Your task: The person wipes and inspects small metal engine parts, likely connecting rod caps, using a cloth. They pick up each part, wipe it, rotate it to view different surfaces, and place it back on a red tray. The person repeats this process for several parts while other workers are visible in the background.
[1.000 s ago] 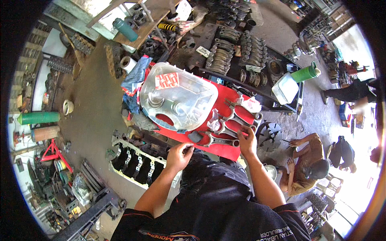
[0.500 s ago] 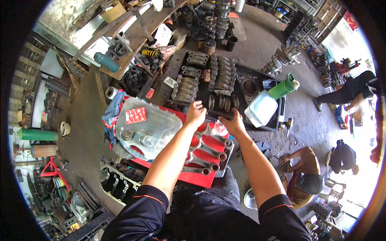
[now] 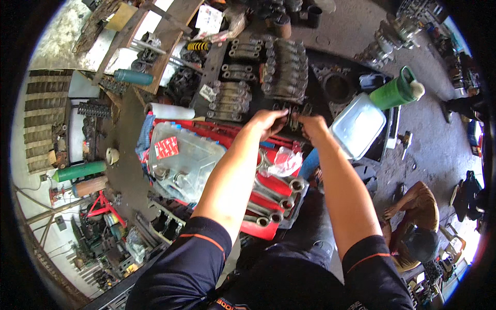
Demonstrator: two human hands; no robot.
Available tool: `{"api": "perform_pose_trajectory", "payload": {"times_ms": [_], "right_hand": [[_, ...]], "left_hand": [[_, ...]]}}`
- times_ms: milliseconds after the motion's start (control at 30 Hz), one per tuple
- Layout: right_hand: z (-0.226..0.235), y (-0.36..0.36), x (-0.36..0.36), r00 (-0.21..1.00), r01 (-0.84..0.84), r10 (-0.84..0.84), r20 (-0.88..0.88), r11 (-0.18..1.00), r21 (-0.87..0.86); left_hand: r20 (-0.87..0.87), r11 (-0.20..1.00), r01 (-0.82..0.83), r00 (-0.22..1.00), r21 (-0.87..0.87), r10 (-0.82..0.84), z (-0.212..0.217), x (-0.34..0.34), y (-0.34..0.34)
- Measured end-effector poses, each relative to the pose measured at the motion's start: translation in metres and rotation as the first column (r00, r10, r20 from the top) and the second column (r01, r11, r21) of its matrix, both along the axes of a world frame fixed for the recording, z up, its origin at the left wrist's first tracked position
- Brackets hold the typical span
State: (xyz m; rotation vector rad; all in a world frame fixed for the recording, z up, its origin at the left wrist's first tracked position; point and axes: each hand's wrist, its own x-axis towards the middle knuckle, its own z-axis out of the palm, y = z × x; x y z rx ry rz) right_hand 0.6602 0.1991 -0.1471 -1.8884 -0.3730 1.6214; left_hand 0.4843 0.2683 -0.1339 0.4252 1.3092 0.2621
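My left hand (image 3: pixel 269 124) and my right hand (image 3: pixel 312 127) meet over the dark workbench. Their fingers are closed around a small metal bearing cap (image 3: pixel 293 120) in a short row of such caps; the fingers partly hide it. Just beyond lie greasy rocker-arm-like metal parts in rows, a long stack (image 3: pixel 285 70) and a shorter one (image 3: pixel 230 101). Nearer me, several connecting rods (image 3: pixel 271 194) rest on a red surface (image 3: pixel 264 231), with a crumpled clear plastic bag (image 3: pixel 285 161) on top. Left of my forearm is a clear plastic case (image 3: pixel 199 155) bearing a red-and-white box (image 3: pixel 166 147).
A translucent food container (image 3: pixel 358 126) and a green bottle (image 3: pixel 395 92) stand on the bench's right side. Beyond is a crankshaft (image 3: pixel 387 44). A person (image 3: pixel 416 227) crouches at the right. Shelving (image 3: pixel 168 57) with parts stands at the far left.
Both hands have moved forward from above the connecting rods to the small caps on the bench, and the fingers have closed there. The plastic bag now lies uncovered on the rods. The view has shifted.
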Motion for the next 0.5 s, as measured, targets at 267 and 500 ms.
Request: {"api": "perform_pose_trajectory", "payload": {"times_ms": [267,500], "right_hand": [[0.067,-0.015,-0.012,0.977,0.09,-0.064,-0.203,0.988,0.122],[0.162,-0.094,-0.069,0.938,-0.057,0.13,-0.32,0.972,0.228]], "left_hand": [[0.023,0.98,0.04,0.999,0.194,-0.045,0.046,-0.021,-0.026],[0.228,0.94,-0.195,0.965,0.281,0.132,0.153,-0.126,-0.142]]}}
